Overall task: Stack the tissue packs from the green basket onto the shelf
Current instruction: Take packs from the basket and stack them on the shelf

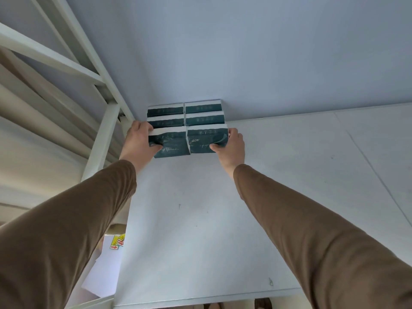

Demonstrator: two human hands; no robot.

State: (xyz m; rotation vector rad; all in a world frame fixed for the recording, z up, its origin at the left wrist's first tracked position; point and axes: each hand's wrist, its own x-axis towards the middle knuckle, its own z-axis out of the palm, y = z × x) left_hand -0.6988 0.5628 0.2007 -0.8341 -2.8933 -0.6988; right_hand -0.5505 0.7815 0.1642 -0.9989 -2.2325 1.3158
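Both arms in brown sleeves reach up to the white shelf (223, 197) at the middle of the frame. The left hand (139, 141) is curled round the outer end of the left front tissue pack (170, 142), thumb on its dark face. The right hand (230, 143) grips the right front tissue pack (206, 138) the same way, and the two packs sit touching, side by side. Behind them, against the wall, four stacked packs (185, 114) stand two high in two columns. The front pair looks to rest on the shelf, though the angle leaves that unsure. A white metal frame (98, 141) runs along the left.
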